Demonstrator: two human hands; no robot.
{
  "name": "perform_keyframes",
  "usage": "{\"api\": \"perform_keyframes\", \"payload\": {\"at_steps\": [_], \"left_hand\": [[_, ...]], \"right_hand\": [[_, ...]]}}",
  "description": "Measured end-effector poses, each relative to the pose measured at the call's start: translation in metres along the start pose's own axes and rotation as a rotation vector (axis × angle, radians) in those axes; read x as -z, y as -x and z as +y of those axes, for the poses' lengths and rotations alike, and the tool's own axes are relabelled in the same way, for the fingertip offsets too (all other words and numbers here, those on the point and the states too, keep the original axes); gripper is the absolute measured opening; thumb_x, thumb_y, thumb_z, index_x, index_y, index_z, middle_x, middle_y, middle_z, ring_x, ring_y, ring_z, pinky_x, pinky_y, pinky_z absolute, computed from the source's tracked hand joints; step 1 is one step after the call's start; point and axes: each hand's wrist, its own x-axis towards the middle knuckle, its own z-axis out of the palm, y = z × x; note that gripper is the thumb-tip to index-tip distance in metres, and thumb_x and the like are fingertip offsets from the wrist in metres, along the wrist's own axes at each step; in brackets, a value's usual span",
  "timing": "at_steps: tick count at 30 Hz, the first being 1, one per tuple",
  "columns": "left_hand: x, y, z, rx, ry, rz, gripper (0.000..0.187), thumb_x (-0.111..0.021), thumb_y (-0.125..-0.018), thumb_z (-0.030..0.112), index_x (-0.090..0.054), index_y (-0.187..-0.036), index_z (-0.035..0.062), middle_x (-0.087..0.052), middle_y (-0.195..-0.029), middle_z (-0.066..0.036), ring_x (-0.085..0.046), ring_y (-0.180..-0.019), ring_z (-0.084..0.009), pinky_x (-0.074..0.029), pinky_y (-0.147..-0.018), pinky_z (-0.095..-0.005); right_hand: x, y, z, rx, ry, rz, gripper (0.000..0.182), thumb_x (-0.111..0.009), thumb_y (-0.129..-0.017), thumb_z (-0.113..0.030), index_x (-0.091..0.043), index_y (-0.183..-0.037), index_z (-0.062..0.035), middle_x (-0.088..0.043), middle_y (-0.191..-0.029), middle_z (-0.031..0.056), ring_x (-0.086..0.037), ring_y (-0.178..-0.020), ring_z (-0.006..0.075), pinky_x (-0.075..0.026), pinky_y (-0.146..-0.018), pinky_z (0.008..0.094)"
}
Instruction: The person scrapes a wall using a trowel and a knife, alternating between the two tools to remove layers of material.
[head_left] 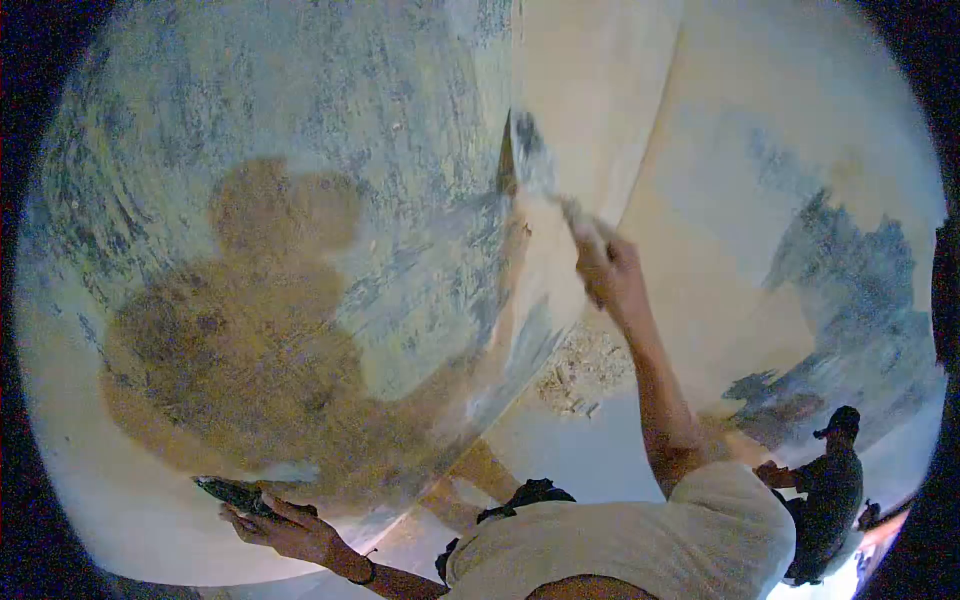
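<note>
The wall (pixel 420 100) was streaked grey-green over cream. Right of it, a co-worker (pixel 830 490) wore a cap. The right hand (pixel 612 268) was wrapped round a scraper (pixel 577 220), its blurred blade by the seam; a low angle and even pressure suited that. Below left, the left hand (pixel 300 535) clasped a dark tool (pixel 235 494). No writing was legible.

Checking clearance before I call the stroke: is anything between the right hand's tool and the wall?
Nothing visible stands between the tool in the right hand and the wall. The tool is blurred, so I can't tell if it touches. The left hand, holding a dark object, is off to the lower left.
</note>
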Motion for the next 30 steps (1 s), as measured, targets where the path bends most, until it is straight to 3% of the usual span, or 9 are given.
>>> {"api": "perform_keyframes", "payload": {"at_steps": [3,10,12,14,17,18,21,22,30], "left_hand": [[0.006,-0.001,0.007,0.077,0.026,-0.049,0.066,-0.040,-0.102,0.046,-0.027,-0.150,0.0032,-0.032,-0.147,-0.022,-0.041,-0.131,-0.0438,-0.050,-0.097,-0.0526],[0.012,-0.002,0.011,0.032,0.016,-0.085,0.065,-0.040,-0.102,0.047,-0.027,-0.149,0.0037,-0.031,-0.145,-0.022,-0.041,-0.130,-0.0451,-0.049,-0.098,-0.0530],[0.011,-0.002,0.012,0.035,0.024,-0.094,0.065,-0.040,-0.102,0.047,-0.027,-0.149,0.0039,-0.031,-0.145,-0.022,-0.041,-0.131,-0.0450,-0.048,-0.099,-0.0531],[0.010,-0.004,0.016,0.048,0.042,-0.100,0.065,-0.040,-0.102,0.047,-0.027,-0.149,0.0040,-0.030,-0.146,-0.022,-0.040,-0.132,-0.0445,-0.047,-0.100,-0.0531],[0.014,-0.004,0.019,0.028,0.051,-0.104,0.065,-0.041,-0.102,0.046,-0.028,-0.149,0.0039,-0.029,-0.148,-0.022,-0.039,-0.133,-0.0434,-0.047,-0.100,-0.0530],[0.012,-0.003,0.014,-0.003,0.023,-0.087,0.064,-0.041,-0.102,0.046,-0.029,-0.148,0.0038,-0.030,-0.148,-0.022,-0.041,-0.132,-0.0431,-0.048,-0.099,-0.0528],[0.006,-0.001,0.002,-0.025,0.023,-0.057,0.063,-0.042,-0.102,0.047,-0.034,-0.147,0.0033,-0.030,-0.148,-0.021,-0.045,-0.129,-0.0424,-0.051,-0.095,-0.0521],[0.009,-0.001,0.009,0.010,0.082,-0.068,0.062,-0.042,-0.102,0.047,-0.035,-0.146,0.0031,-0.030,-0.148,-0.021,-0.046,-0.128,-0.0422,-0.051,-0.093,-0.0519],[0.015,-0.002,0.013,0.124,0.124,-0.163,0.059,-0.043,-0.102,0.044,-0.041,-0.142,0.0013,-0.030,-0.149,-0.019,-0.044,-0.130,-0.0395,-0.052,-0.093,-0.0512]], "right_hand": [[-0.012,0.032,0.018,-0.105,-0.214,-0.102,0.051,-0.053,-0.099,-0.042,-0.058,-0.130,-0.0020,-0.040,-0.053,-0.0060,-0.034,-0.039,0.0038,-0.026,-0.035,0.0236],[0.007,0.006,-0.031,-0.025,-0.165,-0.029,0.045,-0.054,-0.098,-0.046,-0.065,-0.112,-0.0050,-0.043,-0.054,-0.0042,-0.036,-0.039,0.0040,-0.027,-0.035,0.0236],[0.013,-0.019,-0.050,-0.029,-0.107,0.001,0.046,-0.057,-0.097,-0.044,-0.065,-0.122,-0.0077,-0.050,-0.056,-0.0026,-0.041,-0.043,0.0058,-0.031,-0.039,0.0248],[0.017,-0.054,-0.071,0.165,-0.077,0.099,0.046,-0.057,-0.096,-0.046,-0.067,-0.119,-0.0071,-0.051,-0.056,-0.0010,-0.042,-0.040,0.0070,-0.032,-0.037,0.0259],[0.035,-0.103,-0.120,0.420,-0.085,0.136,0.051,-0.058,-0.093,-0.053,-0.066,-0.094,-0.0021,-0.051,-0.056,0.0010,-0.043,-0.039,0.0094,-0.033,-0.036,0.0281],[0.041,-0.116,-0.129,0.396,-0.068,0.116,0.050,-0.054,-0.095,-0.052,-0.066,-0.112,-0.0065,-0.051,-0.066,0.0010,-0.044,-0.050,0.0067,-0.032,-0.041,0.0240],[0.037,-0.099,-0.159,0.369,-0.116,0.119,0.053,-0.054,-0.095,-0.057,-0.064,-0.101,-0.0052,-0.043,-0.058,-0.0028,-0.035,-0.042,0.0063,-0.029,-0.037,0.0258],[0.037,-0.106,-0.140,0.367,-0.082,0.089,0.050,-0.055,-0.095,-0.052,-0.066,-0.111,-0.0061,-0.050,-0.065,0.0007,-0.043,-0.048,0.0069,-0.032,-0.040,0.0241],[0.003,-0.002,-0.012,0.024,-0.084,-0.018,0.044,-0.054,-0.098,-0.044,-0.064,-0.119,-0.0069,-0.046,-0.058,-0.0029,-0.040,-0.043,0.0057,-0.031,-0.037,0.0242]]}}
